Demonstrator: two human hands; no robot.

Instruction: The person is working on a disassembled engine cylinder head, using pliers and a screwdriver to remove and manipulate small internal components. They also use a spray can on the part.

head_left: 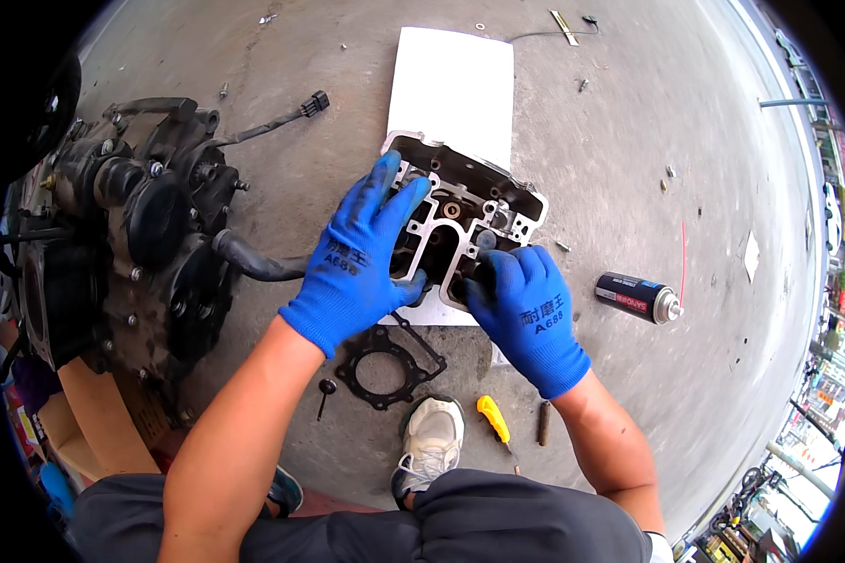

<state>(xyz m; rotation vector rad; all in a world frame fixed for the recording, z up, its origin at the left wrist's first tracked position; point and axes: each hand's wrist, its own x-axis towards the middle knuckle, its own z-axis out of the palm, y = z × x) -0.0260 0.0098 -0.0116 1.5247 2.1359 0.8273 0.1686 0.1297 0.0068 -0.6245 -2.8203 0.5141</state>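
Note:
A metal engine cylinder head (451,226), silver on its machined edges and dark inside, lies on a white sheet (451,75) on the concrete floor. My left hand (355,256) in a blue glove grips its left side, long fingers over the top and thumb at the lower edge. My right hand (526,310), gloved alike, has its fingers curled into the lower right part of the head; their tips and anything between them are hidden. A black gasket (345,373) lies below the head, beside a small valve (327,387).
A large dark engine (150,216) with hose and cable fills the left, above cardboard (103,422). A spray can (634,298) lies at right. A yellow-handled knife (491,419) and brown rod (543,424) lie near my shoe (427,441). Small fasteners are scattered about.

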